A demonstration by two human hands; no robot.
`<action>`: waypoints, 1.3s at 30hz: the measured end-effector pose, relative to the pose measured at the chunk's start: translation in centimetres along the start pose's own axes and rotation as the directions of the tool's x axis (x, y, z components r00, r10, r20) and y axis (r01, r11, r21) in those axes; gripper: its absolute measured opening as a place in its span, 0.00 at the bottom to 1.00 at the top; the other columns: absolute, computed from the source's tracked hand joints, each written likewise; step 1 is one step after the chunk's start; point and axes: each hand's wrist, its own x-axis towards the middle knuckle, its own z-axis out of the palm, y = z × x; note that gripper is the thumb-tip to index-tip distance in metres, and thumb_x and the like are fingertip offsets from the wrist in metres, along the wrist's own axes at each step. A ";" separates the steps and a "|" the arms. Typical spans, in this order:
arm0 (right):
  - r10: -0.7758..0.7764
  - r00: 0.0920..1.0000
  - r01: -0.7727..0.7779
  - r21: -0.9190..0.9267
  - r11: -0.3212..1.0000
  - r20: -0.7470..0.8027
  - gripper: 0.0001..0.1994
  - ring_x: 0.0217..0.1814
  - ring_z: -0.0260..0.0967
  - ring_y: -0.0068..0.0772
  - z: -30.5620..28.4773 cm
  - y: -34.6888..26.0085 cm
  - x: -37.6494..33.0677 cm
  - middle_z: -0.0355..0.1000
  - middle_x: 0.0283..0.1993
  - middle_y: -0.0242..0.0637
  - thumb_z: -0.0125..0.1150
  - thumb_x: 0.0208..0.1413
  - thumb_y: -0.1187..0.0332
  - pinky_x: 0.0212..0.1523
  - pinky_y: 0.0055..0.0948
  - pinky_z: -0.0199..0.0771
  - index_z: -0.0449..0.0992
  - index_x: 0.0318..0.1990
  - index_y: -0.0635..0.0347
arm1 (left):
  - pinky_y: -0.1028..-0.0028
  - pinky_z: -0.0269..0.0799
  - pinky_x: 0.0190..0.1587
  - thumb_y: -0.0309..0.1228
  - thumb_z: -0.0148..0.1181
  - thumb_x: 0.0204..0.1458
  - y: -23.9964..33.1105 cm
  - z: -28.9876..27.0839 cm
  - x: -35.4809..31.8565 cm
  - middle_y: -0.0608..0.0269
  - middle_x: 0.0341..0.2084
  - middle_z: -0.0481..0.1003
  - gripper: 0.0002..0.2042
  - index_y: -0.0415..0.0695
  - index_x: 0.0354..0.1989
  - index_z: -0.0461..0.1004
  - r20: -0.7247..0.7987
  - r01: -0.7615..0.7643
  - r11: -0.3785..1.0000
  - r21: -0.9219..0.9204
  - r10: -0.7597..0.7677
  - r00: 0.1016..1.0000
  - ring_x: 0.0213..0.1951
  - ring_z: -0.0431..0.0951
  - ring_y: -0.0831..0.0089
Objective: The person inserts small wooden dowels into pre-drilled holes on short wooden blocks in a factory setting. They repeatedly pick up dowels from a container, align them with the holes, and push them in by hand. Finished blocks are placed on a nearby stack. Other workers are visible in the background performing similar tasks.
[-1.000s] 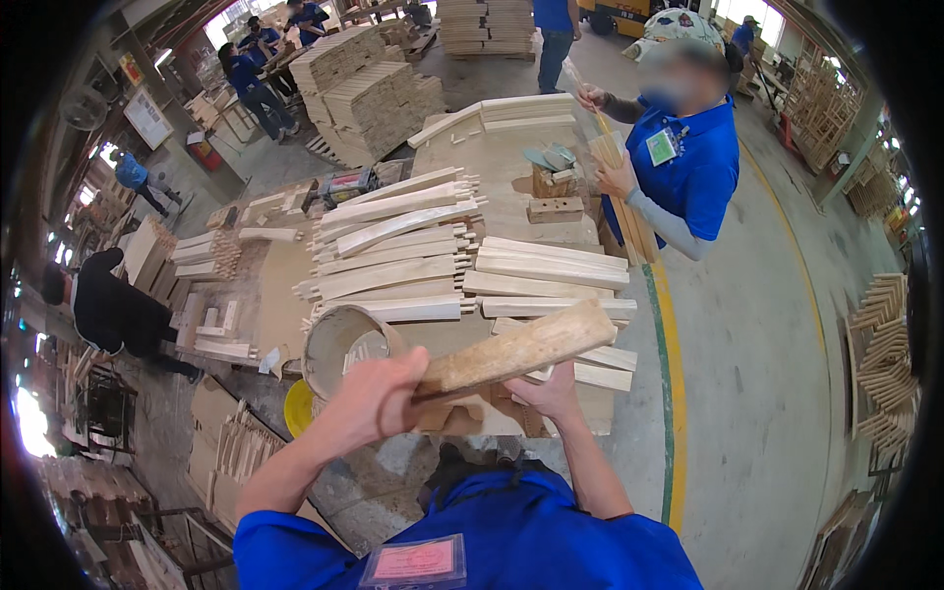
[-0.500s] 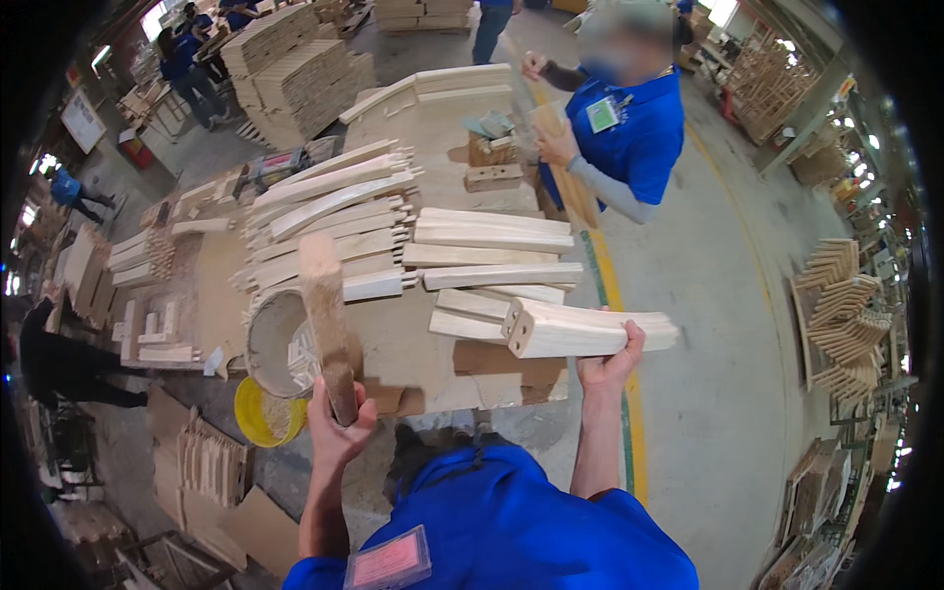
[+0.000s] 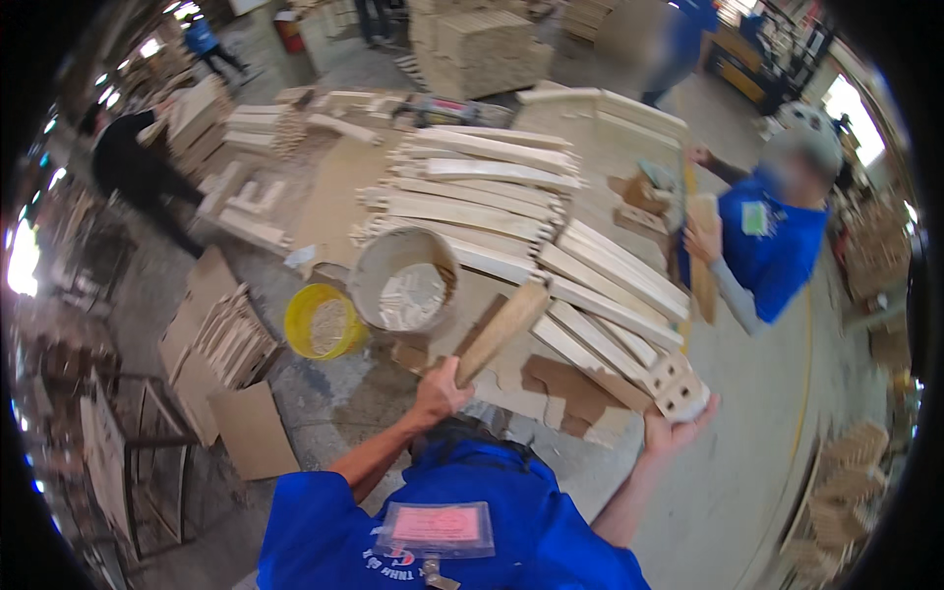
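Note:
My left hand is closed around the lower end of a brown wooden bar, which slants up and right over the near part of the table. My right hand holds pale wooden pieces with drilled holes from below, at the table's right corner. Their holed ends face me, so their length is mostly hidden. Beside them lie several pale wooden slats. More slats with tenon ends are stacked farther left.
A grey bucket with white dowels and a yellow bucket stand left of my left hand. A co-worker in blue holds a board at the table's right side. Cardboard lies on the floor at left.
The view has swung left, shifting the table to the right. The brown bar has tipped from near upright to a slant. The holed pieces have turned from sideways to end-on.

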 end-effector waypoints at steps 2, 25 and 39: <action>0.107 0.994 -0.110 0.116 0.987 0.034 0.30 0.63 0.66 0.46 0.8 1.3 -1.1 0.71 0.59 0.43 0.63 0.57 0.46 0.66 0.57 0.65 0.71 0.58 0.60 | 0.55 0.76 0.37 0.36 0.67 0.49 -2.4 1.2 -0.8 0.46 0.27 0.77 0.21 0.40 0.48 0.70 0.103 0.199 0.971 0.130 -0.213 0.972 0.33 0.80 0.45; 0.765 0.645 -0.697 0.413 0.586 0.003 0.29 0.53 0.76 0.49 -0.7 23.4 2.3 0.72 0.53 0.52 0.57 0.62 0.47 0.47 0.48 0.86 0.71 0.57 0.65 | 0.58 0.77 0.48 0.28 0.61 0.44 -7.7 -3.4 22.9 0.40 0.40 0.80 0.13 0.33 0.36 0.83 0.568 -0.043 0.921 0.386 -0.201 0.798 0.45 0.82 0.49; 0.755 0.646 -0.735 0.178 0.655 -0.114 0.31 0.54 0.77 0.47 2.1 26.6 2.8 0.75 0.57 0.43 0.60 0.57 0.38 0.50 0.46 0.85 0.75 0.56 0.55 | 0.75 0.70 0.34 0.29 0.58 0.62 11.5 -18.3 14.3 0.63 0.29 0.75 0.06 0.41 0.42 0.76 -0.016 -0.155 0.885 -0.438 0.165 0.986 0.30 0.73 0.77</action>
